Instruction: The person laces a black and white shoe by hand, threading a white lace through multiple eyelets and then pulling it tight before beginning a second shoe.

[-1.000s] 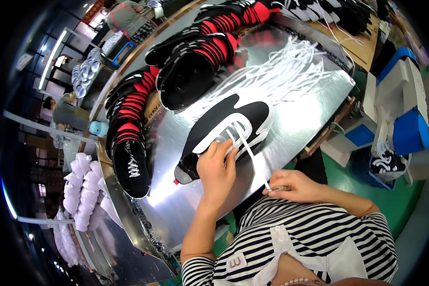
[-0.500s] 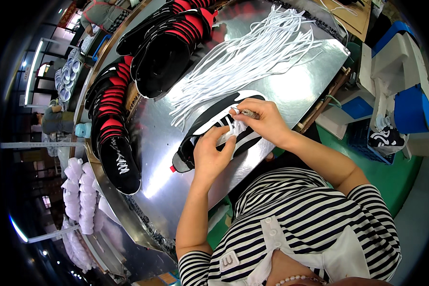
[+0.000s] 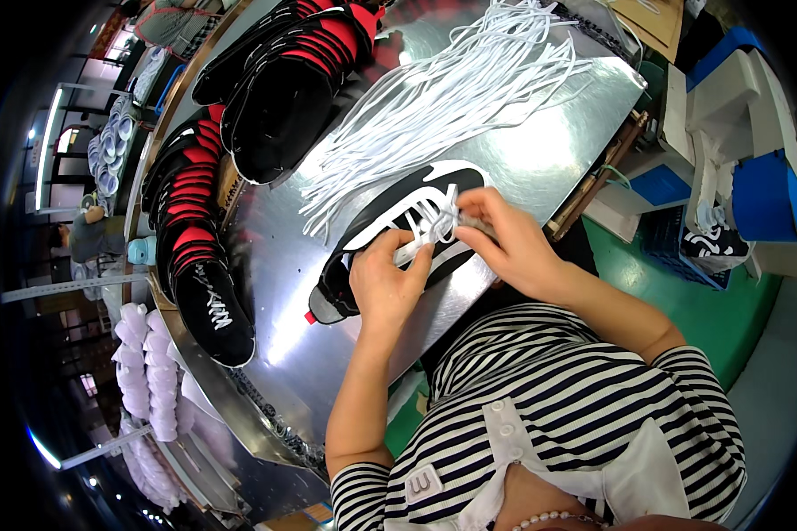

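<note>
A black, white and grey shoe upper (image 3: 332, 305) lies slanted on the metal table, a small red tab at its lower left end. White lace (image 3: 421, 211) crosses its opening. My left hand (image 3: 385, 279) is closed at the near edge of the opening, pinching the upper and a whitish strip there. At the opening's right end my right hand (image 3: 518, 248) is closed, thumb against fingers, around a slim grey-handled hook tool (image 3: 471, 221). Its tip is among the lace loops and cannot be made out.
Loose white laces (image 3: 425, 102) lie in a long bundle beyond the shoe. Rows of nested black-and-red uppers (image 3: 279, 119) stand at the left; the nearest upper (image 3: 212, 310) shows white lacing. Beyond the metal table (image 3: 292, 354) on the right are white-and-blue bins (image 3: 766, 199). Other people work far left.
My right hand has turned and moved slightly right and down; the tool's handle is now mostly covered by its fingers. My left hand has shifted slightly left along the opening.
</note>
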`<action>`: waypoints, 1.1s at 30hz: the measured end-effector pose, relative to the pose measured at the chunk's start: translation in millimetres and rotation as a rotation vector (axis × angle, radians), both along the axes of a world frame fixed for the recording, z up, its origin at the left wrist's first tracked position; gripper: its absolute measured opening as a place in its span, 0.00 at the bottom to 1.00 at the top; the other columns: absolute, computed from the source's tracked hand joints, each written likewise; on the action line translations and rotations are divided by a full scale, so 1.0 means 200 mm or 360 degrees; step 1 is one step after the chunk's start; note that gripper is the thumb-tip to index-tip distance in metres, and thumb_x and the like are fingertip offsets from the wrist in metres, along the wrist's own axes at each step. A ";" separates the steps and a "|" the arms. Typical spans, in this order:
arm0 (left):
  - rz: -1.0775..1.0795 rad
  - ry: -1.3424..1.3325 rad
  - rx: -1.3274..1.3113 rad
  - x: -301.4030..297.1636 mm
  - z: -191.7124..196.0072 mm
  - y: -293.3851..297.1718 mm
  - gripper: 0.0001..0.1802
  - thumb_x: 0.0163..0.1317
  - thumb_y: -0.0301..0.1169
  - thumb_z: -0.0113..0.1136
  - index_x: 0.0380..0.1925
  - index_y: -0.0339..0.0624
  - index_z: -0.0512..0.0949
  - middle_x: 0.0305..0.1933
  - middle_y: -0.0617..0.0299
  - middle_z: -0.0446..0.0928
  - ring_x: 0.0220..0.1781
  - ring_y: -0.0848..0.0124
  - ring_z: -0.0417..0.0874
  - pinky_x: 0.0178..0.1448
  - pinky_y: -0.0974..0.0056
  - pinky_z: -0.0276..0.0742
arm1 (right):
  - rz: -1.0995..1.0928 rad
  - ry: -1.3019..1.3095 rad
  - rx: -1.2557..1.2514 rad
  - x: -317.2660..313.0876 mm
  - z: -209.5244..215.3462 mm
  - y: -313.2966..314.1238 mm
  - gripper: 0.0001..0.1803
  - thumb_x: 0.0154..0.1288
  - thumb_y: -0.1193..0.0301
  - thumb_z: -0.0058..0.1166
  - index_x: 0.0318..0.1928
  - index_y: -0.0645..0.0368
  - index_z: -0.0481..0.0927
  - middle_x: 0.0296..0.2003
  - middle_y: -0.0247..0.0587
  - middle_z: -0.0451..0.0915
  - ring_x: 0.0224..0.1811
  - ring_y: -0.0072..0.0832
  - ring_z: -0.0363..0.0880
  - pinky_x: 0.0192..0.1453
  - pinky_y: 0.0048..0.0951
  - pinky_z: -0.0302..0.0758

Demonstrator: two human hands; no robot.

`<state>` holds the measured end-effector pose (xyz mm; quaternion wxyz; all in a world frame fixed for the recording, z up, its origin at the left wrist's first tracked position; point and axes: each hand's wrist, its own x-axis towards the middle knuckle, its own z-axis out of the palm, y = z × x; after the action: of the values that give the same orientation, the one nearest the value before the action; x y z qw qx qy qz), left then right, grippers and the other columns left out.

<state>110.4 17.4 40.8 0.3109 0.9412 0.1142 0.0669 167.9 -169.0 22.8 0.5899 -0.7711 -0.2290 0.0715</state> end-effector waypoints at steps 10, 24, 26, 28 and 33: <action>-0.0035 -0.0118 -0.0047 0.00 -0.02 -0.02 0.12 0.50 0.36 0.70 0.28 0.39 0.82 0.28 0.54 0.81 0.31 0.54 0.82 0.39 0.57 0.77 | 0.0284 0.0389 -0.0086 -0.04 -0.07 -0.01 0.07 0.71 0.74 0.52 0.42 0.65 0.71 0.27 0.41 0.81 0.31 0.27 0.83 0.36 0.27 0.77; -0.0403 -0.0728 0.0487 -0.14 -0.03 -0.05 0.08 0.51 0.26 0.71 0.29 0.43 0.80 0.24 0.61 0.74 0.21 0.62 0.75 0.26 0.61 0.67 | 0.0179 0.0041 -0.0328 -0.06 -0.03 -0.20 0.18 0.61 0.69 0.63 0.50 0.54 0.75 0.32 0.44 0.83 0.31 0.36 0.85 0.36 0.36 0.78; -0.0405 -0.0744 0.0515 -0.17 -0.04 -0.01 0.08 0.51 0.25 0.71 0.29 0.42 0.80 0.24 0.62 0.74 0.21 0.62 0.75 0.25 0.61 0.67 | -0.0171 -0.0130 -0.0407 0.07 0.02 -0.34 0.15 0.59 0.72 0.64 0.47 0.58 0.79 0.27 0.37 0.83 0.24 0.22 0.81 0.27 0.24 0.75; -0.0420 -0.0762 0.0502 -0.19 -0.05 -0.01 0.08 0.49 0.24 0.71 0.29 0.43 0.80 0.24 0.62 0.75 0.21 0.62 0.76 0.26 0.61 0.68 | -0.0116 -0.0263 -0.0211 0.11 0.15 -0.29 0.15 0.61 0.77 0.59 0.50 0.57 0.79 0.30 0.36 0.84 0.25 0.21 0.81 0.27 0.24 0.74; -0.0448 -0.0890 0.0544 -0.16 -0.04 -0.02 0.09 0.48 0.21 0.68 0.30 0.41 0.80 0.25 0.60 0.75 0.24 0.61 0.76 0.29 0.59 0.70 | 0.0645 -0.1030 -0.0415 0.06 0.16 0.08 0.20 0.52 0.78 0.59 0.48 0.57 0.77 0.33 0.39 0.82 0.31 0.35 0.82 0.29 0.34 0.76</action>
<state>77.9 12.7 32.9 0.1742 0.9314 -0.1189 0.2966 180.3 -153.0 53.9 0.3586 -0.7613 -0.5393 -0.0316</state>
